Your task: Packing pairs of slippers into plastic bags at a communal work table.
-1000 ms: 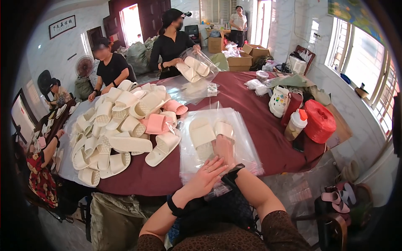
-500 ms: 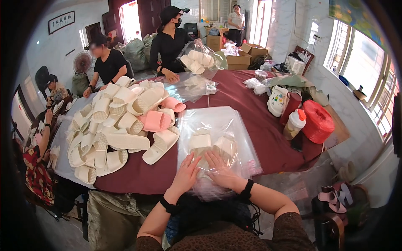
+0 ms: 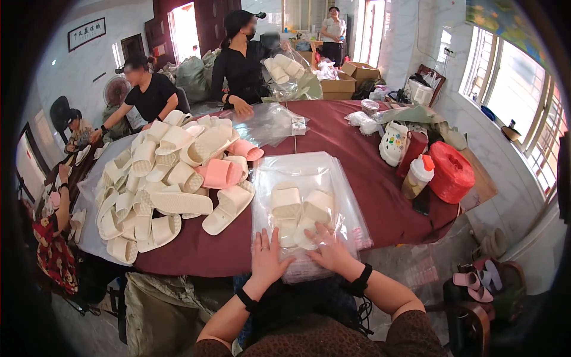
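Note:
A pair of cream slippers [image 3: 286, 203] lies inside a clear plastic bag [image 3: 345, 229], on top of a stack of clear bags [image 3: 297, 163] at the table's front edge. My left hand [image 3: 269, 260] rests at the near left part of the bag with fingers spread. Across from it, my right hand [image 3: 333, 254] lies flat on the near right part, its fingertips by the heel of the right slipper. Neither hand grips anything. To the left is a big heap of loose cream slippers [image 3: 181, 202], with pink slippers [image 3: 222, 173] on its right side.
A dark red cloth [image 3: 386, 208] covers the table. On the right stand a bottle with an orange cap [image 3: 420, 174], a roll of red twine [image 3: 451, 172] and a white clog [image 3: 394, 144]. Across the table, a person in black [image 3: 242, 71] holds up bagged slippers [image 3: 284, 68] above more clear bags [image 3: 267, 124].
Both my hands have slid toward me over the bag and spread apart, uncovering more of the slippers. The person across has lifted their bagged slippers higher. At left, a seated person has reached out an arm.

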A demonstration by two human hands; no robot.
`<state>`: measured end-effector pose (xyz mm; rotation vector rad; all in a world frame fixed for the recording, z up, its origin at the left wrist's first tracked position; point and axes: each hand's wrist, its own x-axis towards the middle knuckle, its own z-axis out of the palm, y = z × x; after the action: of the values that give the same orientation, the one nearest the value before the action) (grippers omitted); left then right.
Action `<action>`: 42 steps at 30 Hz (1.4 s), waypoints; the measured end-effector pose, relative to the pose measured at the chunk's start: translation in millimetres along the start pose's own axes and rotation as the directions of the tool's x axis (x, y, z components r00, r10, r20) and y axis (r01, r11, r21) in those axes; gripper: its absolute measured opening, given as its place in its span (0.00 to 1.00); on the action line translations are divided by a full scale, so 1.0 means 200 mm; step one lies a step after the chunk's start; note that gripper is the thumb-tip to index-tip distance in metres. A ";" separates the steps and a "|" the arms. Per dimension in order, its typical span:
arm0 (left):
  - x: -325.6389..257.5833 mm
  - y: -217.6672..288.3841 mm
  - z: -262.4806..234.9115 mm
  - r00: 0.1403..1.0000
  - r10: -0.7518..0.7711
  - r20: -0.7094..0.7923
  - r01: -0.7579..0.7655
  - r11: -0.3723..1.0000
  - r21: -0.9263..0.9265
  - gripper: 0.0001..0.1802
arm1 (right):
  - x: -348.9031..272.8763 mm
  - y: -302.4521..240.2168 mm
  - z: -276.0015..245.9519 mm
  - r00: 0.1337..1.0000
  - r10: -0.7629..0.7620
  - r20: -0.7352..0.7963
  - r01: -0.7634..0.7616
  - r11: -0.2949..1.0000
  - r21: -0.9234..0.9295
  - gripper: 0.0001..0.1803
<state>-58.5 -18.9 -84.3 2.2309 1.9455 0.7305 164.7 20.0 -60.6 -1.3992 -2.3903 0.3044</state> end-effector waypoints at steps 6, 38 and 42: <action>0.02 -0.05 0.00 0.996 0.088 0.031 -0.090 0.994 0.057 0.51 | 0.03 0.06 0.01 0.940 -0.281 -0.194 0.292 0.956 0.025 0.30; -0.07 -0.23 -0.34 0.973 -0.183 0.143 0.231 0.819 -0.525 0.37 | -0.06 0.25 -0.29 0.953 0.299 0.052 -0.278 0.789 0.548 0.24; -0.11 -0.25 -0.38 0.974 -0.141 0.179 0.228 0.652 -0.723 0.34 | -0.09 0.30 -0.30 0.999 0.042 -0.028 -0.022 0.864 0.503 0.24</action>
<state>-137.0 -48.1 -41.3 1.5019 1.4025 1.0923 244.6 33.9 -29.6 -1.1792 -2.0454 0.8357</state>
